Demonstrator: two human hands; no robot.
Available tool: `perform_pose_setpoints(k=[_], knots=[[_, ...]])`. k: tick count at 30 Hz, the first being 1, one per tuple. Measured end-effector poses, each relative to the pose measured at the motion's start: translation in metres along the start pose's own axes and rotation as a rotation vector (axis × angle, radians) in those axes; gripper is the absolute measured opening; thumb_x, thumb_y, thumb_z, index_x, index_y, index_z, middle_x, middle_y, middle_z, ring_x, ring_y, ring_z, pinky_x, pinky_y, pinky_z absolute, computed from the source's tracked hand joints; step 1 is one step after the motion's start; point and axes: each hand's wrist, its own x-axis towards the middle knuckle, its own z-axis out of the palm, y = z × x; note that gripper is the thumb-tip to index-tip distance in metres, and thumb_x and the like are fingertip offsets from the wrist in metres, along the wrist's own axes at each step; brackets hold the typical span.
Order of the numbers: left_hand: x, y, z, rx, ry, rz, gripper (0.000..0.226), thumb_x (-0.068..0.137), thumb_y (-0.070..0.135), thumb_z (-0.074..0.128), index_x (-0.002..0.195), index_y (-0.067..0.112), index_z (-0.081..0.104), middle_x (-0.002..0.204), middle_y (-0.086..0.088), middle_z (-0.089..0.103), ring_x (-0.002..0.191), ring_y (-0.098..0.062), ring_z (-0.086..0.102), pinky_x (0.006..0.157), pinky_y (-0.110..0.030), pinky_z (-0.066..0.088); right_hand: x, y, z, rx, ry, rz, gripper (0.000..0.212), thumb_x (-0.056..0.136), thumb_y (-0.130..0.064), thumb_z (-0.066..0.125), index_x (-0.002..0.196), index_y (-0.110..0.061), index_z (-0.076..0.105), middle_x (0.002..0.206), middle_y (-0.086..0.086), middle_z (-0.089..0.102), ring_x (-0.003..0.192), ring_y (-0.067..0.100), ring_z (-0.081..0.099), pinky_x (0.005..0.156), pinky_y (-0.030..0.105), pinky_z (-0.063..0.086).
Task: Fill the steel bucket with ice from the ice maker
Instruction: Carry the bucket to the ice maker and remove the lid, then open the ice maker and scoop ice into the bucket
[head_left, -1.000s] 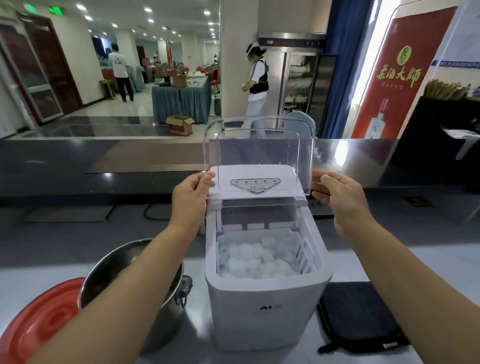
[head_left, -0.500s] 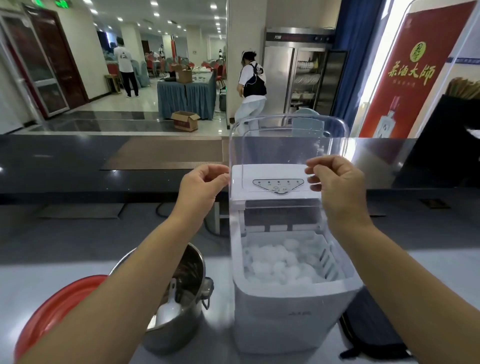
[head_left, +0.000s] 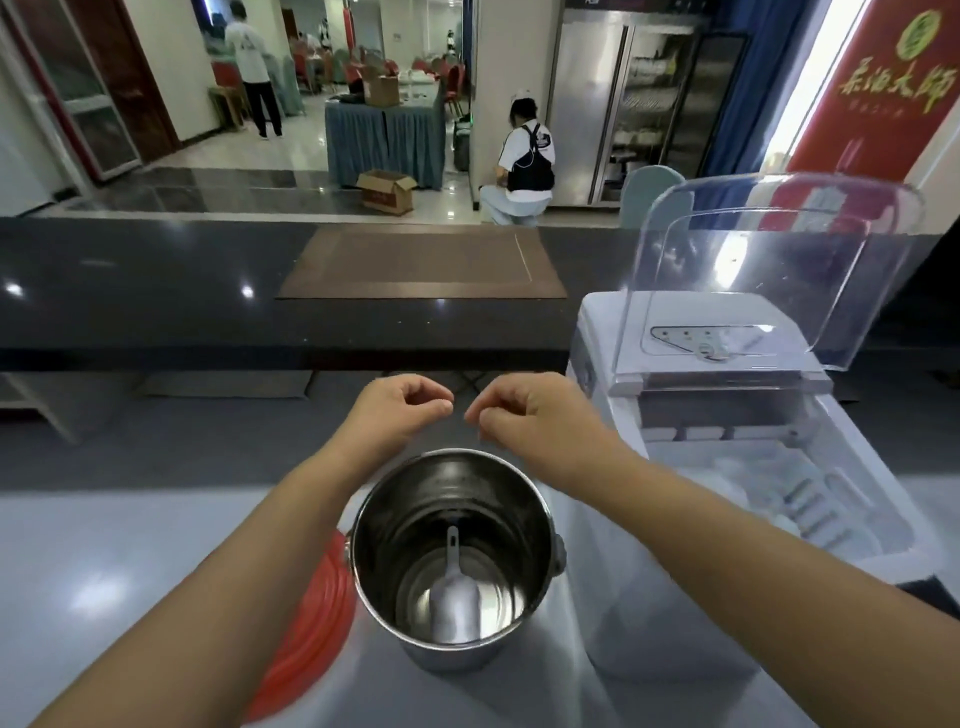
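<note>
The round steel bucket (head_left: 384, 545), a white plastic scoop (head_left: 454, 597) lying inside, stands mid-counter towards the grey counter's (head_left: 130, 571) near edge. It is just beside the white ice maker (head_left: 649, 623), whose clear lid (head_left: 779, 260) stands raised over the ice (head_left: 737, 470). The left hand (head_left: 400, 415) and right hand (head_left: 524, 415) hover beyond the bucket's far rim, both clenched on nothing, while a red round lid (head_left: 311, 623) touches its left side and counter stretches leftward.

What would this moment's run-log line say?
ice maker lid: open | left hand: curled, empty | right hand: curled, empty | steel bucket: scoop inside, no ice | ice: in ice maker
</note>
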Motion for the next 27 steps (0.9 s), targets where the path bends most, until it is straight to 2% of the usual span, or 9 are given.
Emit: perform_pose_setpoints(k=[3, 6, 9, 12, 16, 19, 22, 24, 27], knots=[[-0.001, -0.028, -0.009, -0.008, -0.054, -0.059, 0.009, 0.081, 0.011, 0.071, 0.087, 0.017, 0.072, 0.087, -0.001, 0.072, 0.083, -0.011, 0.065, 0.077, -0.024, 0.051, 0.010, -0.002, 0.041, -0.190, -0.107, -0.021, 0.019, 0.090, -0.023, 0.052, 0.091, -0.028, 0.071, 0.086, -0.007, 0.069, 0.080, 0.011, 0.062, 0.076, 0.037, 0.054], [-0.007, -0.046, -0.010, -0.045, -0.128, -0.067, 0.013, 0.083, 0.009, 0.068, 0.084, 0.022, 0.070, 0.084, 0.001, 0.071, 0.078, -0.007, 0.065, 0.069, -0.019, 0.051, 0.017, 0.002, 0.071, -0.375, -0.182, -0.047, 0.022, 0.087, -0.021, 0.050, 0.096, -0.025, 0.071, 0.096, 0.001, 0.070, 0.089, 0.022, 0.063, 0.075, 0.036, 0.051], [-0.012, -0.059, -0.010, -0.090, -0.169, -0.078, 0.013, 0.085, 0.007, 0.065, 0.083, 0.018, 0.071, 0.077, 0.002, 0.070, 0.071, -0.006, 0.062, 0.063, -0.014, 0.050, 0.024, 0.009, 0.088, -0.598, -0.412, -0.076, 0.025, 0.090, -0.018, 0.048, 0.106, -0.018, 0.067, 0.108, 0.006, 0.065, 0.098, 0.027, 0.059, 0.071, 0.031, 0.044], [-0.014, -0.065, -0.008, -0.134, -0.180, -0.092, 0.012, 0.088, 0.008, 0.063, 0.082, 0.017, 0.070, 0.073, 0.004, 0.068, 0.062, 0.002, 0.060, 0.060, -0.011, 0.048, 0.029, 0.020, 0.106, -0.758, -0.707, -0.089, 0.029, 0.090, -0.015, 0.054, 0.118, -0.012, 0.062, 0.119, 0.009, 0.062, 0.107, 0.029, 0.057, 0.084, 0.035, 0.045], [-0.016, -0.070, -0.007, -0.188, -0.164, -0.092, 0.010, 0.089, 0.010, 0.062, 0.088, 0.014, 0.071, 0.077, 0.007, 0.069, 0.064, 0.005, 0.061, 0.065, -0.012, 0.049, 0.036, 0.039, 0.133, -0.816, -0.938, 0.012, 0.045, 0.095, -0.010, 0.051, 0.138, -0.001, 0.045, 0.140, 0.017, 0.047, 0.128, 0.032, 0.044, 0.107, 0.037, 0.032], [-0.017, -0.071, -0.008, -0.215, -0.152, -0.107, 0.010, 0.089, 0.011, 0.062, 0.090, 0.014, 0.072, 0.080, 0.007, 0.069, 0.070, 0.000, 0.062, 0.067, -0.013, 0.050, 0.038, 0.042, 0.139, -0.845, -1.026, 0.071, 0.041, 0.099, -0.022, 0.044, 0.138, -0.011, 0.047, 0.137, 0.013, 0.050, 0.124, 0.032, 0.047, 0.106, 0.038, 0.035], [-0.018, -0.071, -0.006, -0.277, -0.149, -0.132, 0.012, 0.089, 0.010, 0.061, 0.085, 0.017, 0.070, 0.083, 0.003, 0.071, 0.073, -0.004, 0.063, 0.071, -0.018, 0.051, 0.035, 0.049, 0.140, -0.904, -1.081, 0.028, 0.037, 0.099, -0.019, 0.040, 0.133, -0.010, 0.050, 0.132, 0.015, 0.054, 0.117, 0.034, 0.053, 0.097, 0.037, 0.039], [-0.019, -0.071, -0.005, -0.307, -0.149, -0.153, 0.014, 0.089, 0.010, 0.061, 0.081, 0.018, 0.069, 0.085, -0.002, 0.071, 0.075, -0.007, 0.063, 0.073, -0.022, 0.051, 0.032, 0.055, 0.141, -0.924, -1.074, 0.021, 0.035, 0.098, -0.017, 0.042, 0.129, -0.008, 0.054, 0.128, 0.015, 0.057, 0.113, 0.034, 0.056, 0.096, 0.039, 0.044], [-0.019, -0.072, -0.004, -0.336, -0.155, -0.158, 0.016, 0.089, 0.010, 0.061, 0.078, 0.019, 0.069, 0.078, 0.002, 0.070, 0.070, -0.005, 0.063, 0.068, -0.017, 0.051, 0.029, 0.057, 0.139, -1.001, -1.005, -0.021, 0.034, 0.094, -0.016, 0.052, 0.128, -0.011, 0.056, 0.128, 0.010, 0.055, 0.114, 0.033, 0.055, 0.092, 0.039, 0.047]])
